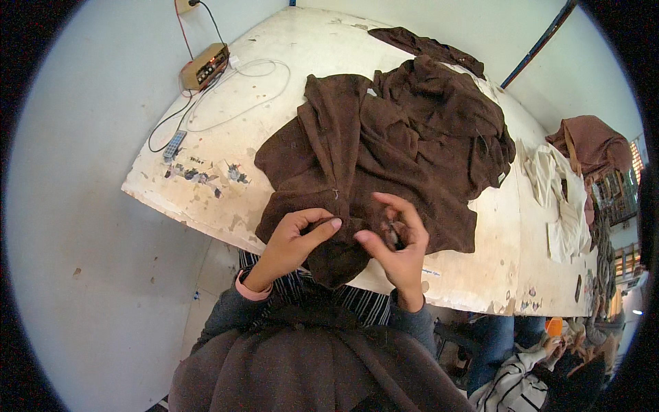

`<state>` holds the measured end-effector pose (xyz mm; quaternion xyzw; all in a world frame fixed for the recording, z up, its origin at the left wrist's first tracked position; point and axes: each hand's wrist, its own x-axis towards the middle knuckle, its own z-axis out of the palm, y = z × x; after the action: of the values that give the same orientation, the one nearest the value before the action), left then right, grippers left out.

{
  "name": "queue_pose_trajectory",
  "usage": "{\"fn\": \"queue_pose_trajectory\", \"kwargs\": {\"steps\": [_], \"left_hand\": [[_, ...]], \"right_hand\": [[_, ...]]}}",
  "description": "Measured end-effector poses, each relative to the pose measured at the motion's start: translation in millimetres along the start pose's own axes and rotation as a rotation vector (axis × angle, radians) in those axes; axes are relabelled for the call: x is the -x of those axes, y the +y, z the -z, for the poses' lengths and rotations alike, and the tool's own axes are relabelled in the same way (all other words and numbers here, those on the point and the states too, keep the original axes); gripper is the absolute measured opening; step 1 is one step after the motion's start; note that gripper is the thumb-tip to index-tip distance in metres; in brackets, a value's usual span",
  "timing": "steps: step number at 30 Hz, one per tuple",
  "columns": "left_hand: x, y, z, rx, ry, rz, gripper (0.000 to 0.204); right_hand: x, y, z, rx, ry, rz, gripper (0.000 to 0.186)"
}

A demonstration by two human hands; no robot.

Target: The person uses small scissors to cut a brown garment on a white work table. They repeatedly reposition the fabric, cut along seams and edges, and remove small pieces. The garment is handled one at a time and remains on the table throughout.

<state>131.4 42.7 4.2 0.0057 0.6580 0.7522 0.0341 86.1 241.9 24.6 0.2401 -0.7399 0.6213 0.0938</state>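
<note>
Dark brown cloth garments (412, 144) lie rumpled in a pile, with one edge hanging over the near side of the table. My left hand (295, 240) is closed, pinching a fold of the brown cloth between thumb and fingertips. Just to its right, my right hand (401, 244) is raised over the cloth with thumb and forefinger apart. A small dark metal tool (394, 237) sits in its curled fingers; its shape is mostly hidden, so I cannot tell its exact kind.
The worn white table (480, 281) carries a small radio-like box (204, 66) with cables and a remote control (175, 145) at left. Another brown piece (429, 49) lies at the back. Cream cloth (559, 199) is at right. Another person's striped sleeve (515, 384) shows lower right.
</note>
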Motion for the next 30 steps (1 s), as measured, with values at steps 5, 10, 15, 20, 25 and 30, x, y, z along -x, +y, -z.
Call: {"fn": "queue_pose_trajectory", "kwargs": {"steps": [5, 10, 15, 20, 25, 30], "left_hand": [[-3, 1, -2, -0.097, 0.007, -0.019, 0.027], [0, 4, -1, -0.052, 0.094, -0.054, 0.028], [-2, 0, 3, -0.005, 0.123, -0.025, 0.029], [-1, 4, -2, 0.028, 0.091, -0.009, 0.030], [-2, 1, 0, -0.018, 0.097, -0.012, 0.030], [1, 5, -5, -0.046, 0.122, -0.032, 0.030]], "right_hand": [[-12, 8, -2, 0.125, 0.065, -0.014, 0.013], [-7, -14, 7, 0.124, 0.078, -0.054, 0.022], [12, -17, 7, 0.326, -0.130, -0.003, 0.022], [16, -12, 4, 0.440, -0.070, 0.113, 0.017], [13, -16, 5, 0.388, -0.118, 0.070, 0.017], [14, -12, 6, 0.310, -0.055, -0.008, 0.016]]}}
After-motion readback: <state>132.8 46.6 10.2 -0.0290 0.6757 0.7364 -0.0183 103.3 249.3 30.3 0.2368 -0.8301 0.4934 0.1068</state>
